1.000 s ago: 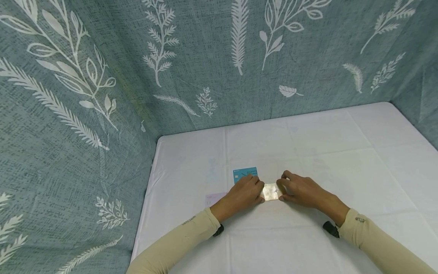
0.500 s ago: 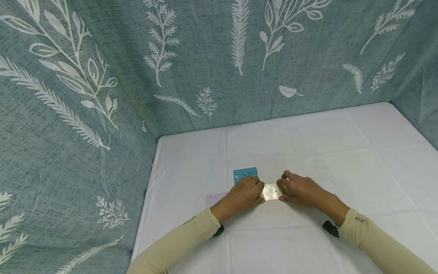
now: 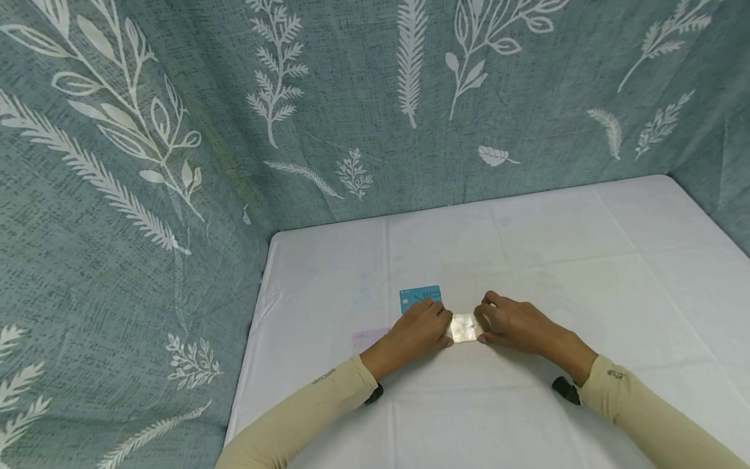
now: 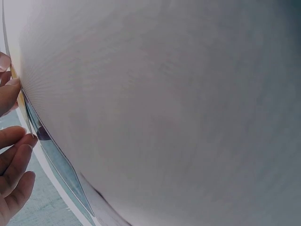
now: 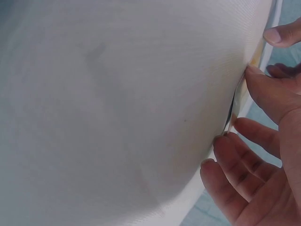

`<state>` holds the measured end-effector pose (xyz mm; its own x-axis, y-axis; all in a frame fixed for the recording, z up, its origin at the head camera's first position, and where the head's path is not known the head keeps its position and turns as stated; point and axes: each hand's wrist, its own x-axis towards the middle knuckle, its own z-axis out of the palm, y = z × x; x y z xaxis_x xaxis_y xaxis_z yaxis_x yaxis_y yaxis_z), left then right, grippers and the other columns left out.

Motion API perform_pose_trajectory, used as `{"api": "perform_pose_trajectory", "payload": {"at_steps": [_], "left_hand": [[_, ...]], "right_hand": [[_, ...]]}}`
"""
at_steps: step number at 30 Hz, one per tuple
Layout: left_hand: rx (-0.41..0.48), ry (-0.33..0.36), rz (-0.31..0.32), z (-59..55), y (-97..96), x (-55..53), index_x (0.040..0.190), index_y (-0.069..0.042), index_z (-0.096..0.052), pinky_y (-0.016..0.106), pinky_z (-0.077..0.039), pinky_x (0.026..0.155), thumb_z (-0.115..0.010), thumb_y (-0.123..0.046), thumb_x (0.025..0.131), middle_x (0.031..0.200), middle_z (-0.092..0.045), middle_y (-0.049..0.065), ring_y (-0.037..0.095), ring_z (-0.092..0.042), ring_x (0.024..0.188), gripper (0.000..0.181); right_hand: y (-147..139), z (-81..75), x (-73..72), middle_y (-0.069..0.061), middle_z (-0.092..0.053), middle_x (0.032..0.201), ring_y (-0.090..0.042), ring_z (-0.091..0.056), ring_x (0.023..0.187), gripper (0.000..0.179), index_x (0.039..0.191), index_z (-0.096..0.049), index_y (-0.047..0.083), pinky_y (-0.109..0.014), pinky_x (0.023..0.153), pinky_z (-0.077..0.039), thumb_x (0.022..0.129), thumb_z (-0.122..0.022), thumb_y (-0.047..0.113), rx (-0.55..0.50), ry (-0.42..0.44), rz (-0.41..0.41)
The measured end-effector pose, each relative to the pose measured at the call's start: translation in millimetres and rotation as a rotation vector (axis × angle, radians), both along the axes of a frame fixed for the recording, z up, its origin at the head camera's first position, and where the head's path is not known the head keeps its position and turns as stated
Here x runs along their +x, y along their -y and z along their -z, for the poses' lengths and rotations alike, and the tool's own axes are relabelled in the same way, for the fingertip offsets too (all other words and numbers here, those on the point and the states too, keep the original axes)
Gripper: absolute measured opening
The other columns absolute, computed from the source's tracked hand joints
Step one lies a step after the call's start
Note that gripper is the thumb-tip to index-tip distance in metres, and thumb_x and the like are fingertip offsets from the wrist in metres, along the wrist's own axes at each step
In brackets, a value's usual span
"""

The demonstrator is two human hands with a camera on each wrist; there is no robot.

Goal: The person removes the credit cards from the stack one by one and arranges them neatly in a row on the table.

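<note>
White tablecloth (image 3: pixel 498 417) spreads across my remote feed. I see the left hand (image 3: pixel 417 327) and right hand (image 3: pixel 517 326), fingers curled, pinching opposite ends of the gold card (image 3: pixel 465 328) between them, probably to steady it.

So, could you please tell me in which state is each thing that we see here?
Left hand: pinching the left end of the gold card.
Right hand: pinching its right end.
Gold card: held by both ends.
Blue card: lying flat, partly covered.
Lilac card: lying flat, partly covered.
Cloth: spread, creased.
Curtain: hanging, wrinkled.
</note>
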<state>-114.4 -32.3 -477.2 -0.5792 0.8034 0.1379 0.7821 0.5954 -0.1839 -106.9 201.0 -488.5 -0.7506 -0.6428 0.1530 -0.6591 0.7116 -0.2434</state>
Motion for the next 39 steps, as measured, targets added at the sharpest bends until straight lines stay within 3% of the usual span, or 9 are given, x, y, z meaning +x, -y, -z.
{"api": "perform_pose_trajectory", "payload": {"at_steps": [17, 39], "left_hand": [[-0.034, 0.047, -0.037, -0.7, -1.8, 1.3, 0.1, -0.012, -0.066, 0.025, -0.045, 0.069, -0.067, -0.049, 0.083, 0.094, -0.062, -0.001, 0.013, -0.054, 0.081, 0.04], [-0.027, 0.054, -0.024, 0.1, -1.4, -1.1, 0.101, -0.013, -0.065, 0.025, -0.045, 0.07, -0.067, -0.049, 0.083, 0.093, -0.062, -0.001, 0.014, -0.054, 0.081, 0.04]], "right_hand": [[-0.7, -0.3, -1.5, -0.002, -0.055, 0.101, -0.007, -0.056, 0.073, 0.039, 0.104, -0.066, 0.009, -0.02, 0.054, -0.045, 0.077, -0.078, 0.035, 0.01, 0.006, -0.004], [-1.4, 1.7, -3.2, -0.002, -0.055, 0.101, -0.008, -0.057, 0.074, 0.04, 0.104, -0.066, 0.011, -0.02, 0.055, -0.045, 0.077, -0.078, 0.037, 0.017, 0.008, -0.001]]}}
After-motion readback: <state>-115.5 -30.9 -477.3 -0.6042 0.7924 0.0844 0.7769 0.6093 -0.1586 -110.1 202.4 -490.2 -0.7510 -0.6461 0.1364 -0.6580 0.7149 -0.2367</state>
